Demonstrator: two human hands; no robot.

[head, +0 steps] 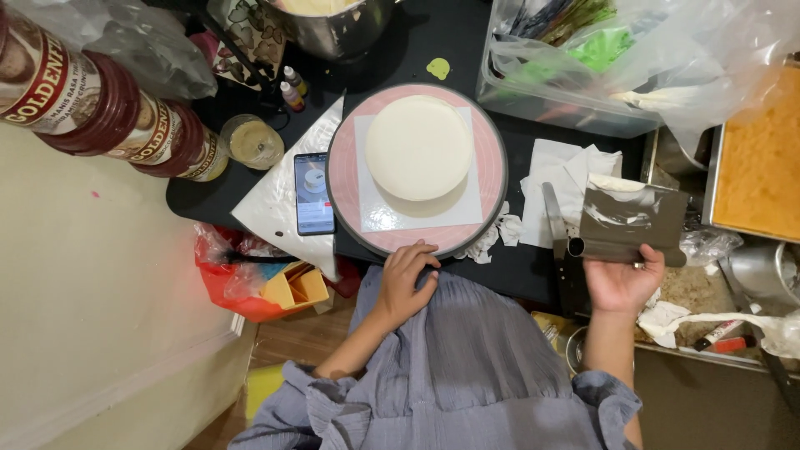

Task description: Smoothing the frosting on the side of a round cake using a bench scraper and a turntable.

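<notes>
Right now the pink turntable [492, 179] sits on the black table [417, 50] before me, carrying a round cream-frosted cake [418, 147] on a white square board [471, 212]. My right hand [623, 279] is pinched on a metal bench scraper [629, 225] beside the crumpled paper towels [567, 171]. My left hand [407, 279] rests with loosely curled fingers on the turntable's near edge, and a phone [313, 193] lies just beside it.

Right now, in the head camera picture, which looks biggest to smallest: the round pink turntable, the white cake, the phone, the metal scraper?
1. Pink turntable
2. White cake
3. Metal scraper, held up in the right hand, so nearness may enlarge it
4. Phone
</notes>
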